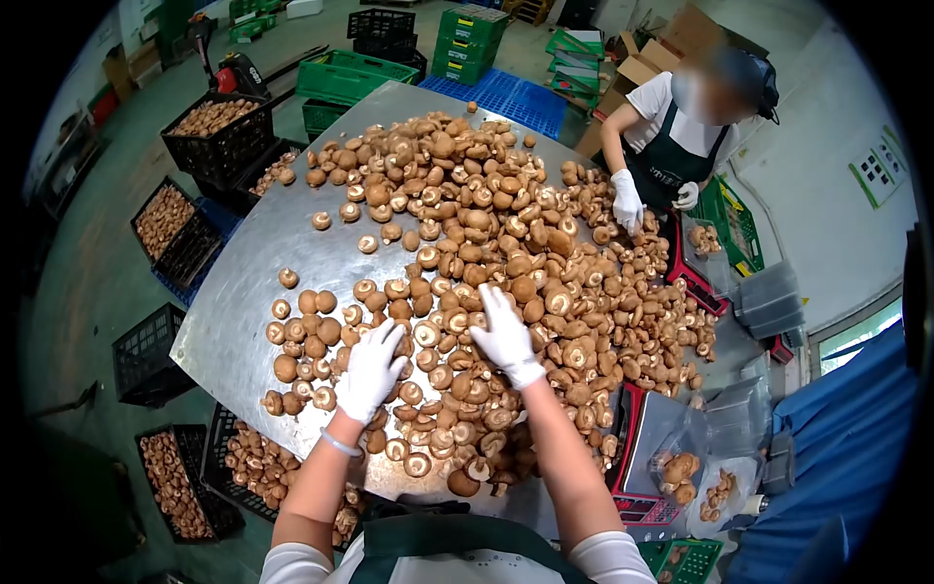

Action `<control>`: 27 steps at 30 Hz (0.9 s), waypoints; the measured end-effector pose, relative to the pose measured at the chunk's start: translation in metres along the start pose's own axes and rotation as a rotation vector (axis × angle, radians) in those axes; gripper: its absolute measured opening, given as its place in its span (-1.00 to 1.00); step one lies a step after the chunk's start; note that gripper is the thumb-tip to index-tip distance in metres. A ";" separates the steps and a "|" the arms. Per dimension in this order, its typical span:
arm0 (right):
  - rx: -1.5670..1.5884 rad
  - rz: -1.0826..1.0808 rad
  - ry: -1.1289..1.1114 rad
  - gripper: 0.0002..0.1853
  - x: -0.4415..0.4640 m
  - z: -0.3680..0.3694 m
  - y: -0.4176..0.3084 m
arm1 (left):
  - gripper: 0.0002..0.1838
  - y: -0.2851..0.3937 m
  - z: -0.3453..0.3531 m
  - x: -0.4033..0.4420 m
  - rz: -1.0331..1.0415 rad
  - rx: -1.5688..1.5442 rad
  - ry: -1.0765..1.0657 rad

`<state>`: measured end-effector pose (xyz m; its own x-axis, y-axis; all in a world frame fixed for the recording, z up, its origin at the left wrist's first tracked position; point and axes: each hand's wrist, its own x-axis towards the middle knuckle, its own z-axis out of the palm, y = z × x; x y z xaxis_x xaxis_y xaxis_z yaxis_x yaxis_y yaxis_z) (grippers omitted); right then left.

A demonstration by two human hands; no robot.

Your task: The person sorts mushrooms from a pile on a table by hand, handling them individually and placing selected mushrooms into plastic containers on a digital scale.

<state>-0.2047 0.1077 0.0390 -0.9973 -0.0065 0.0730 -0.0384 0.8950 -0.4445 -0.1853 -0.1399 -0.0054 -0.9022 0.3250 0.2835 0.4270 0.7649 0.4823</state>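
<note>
Both my hands wear white gloves and reach over a large heap of brown shiitake mushrooms [574, 282] on a metal table [233, 292]. My left hand [372, 372] lies among loose mushrooms [313, 331] at the near left of the heap, fingers stretched out and thumb apart. Farther right, my right hand [506, 339] rests on the mushrooms with its fingers extended forward. Neither hand grips a mushroom that I can see. Between the two hands lie several mushrooms, some with pale stems upward.
A red scale [647, 506] with bagged mushrooms [678, 477] stands at my right. Across the table, a co-worker's gloved hand [628, 201] touches the heap near a second scale [693, 282]. Black crates [219, 146] of mushrooms line the left; plastic boxes [769, 302] are stacked right.
</note>
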 end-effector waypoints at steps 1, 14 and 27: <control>-0.128 -0.016 -0.029 -0.22 0.009 0.030 0.010 | -0.41 -0.002 0.013 0.005 -0.001 0.018 -0.050; 0.202 -0.209 -0.171 -0.52 -0.032 -0.021 -0.012 | -0.62 -0.028 -0.007 -0.001 -0.664 -1.449 0.057; 0.850 0.085 -0.085 -0.55 0.011 -0.040 0.044 | -0.33 0.019 -0.024 0.009 -0.505 -2.117 -0.204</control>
<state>-0.2152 0.1648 0.0556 -0.9989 -0.0178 -0.0431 0.0371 0.2562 -0.9659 -0.1839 -0.1356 0.0257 -0.8596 0.4962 -0.1218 -0.4935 -0.7445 0.4497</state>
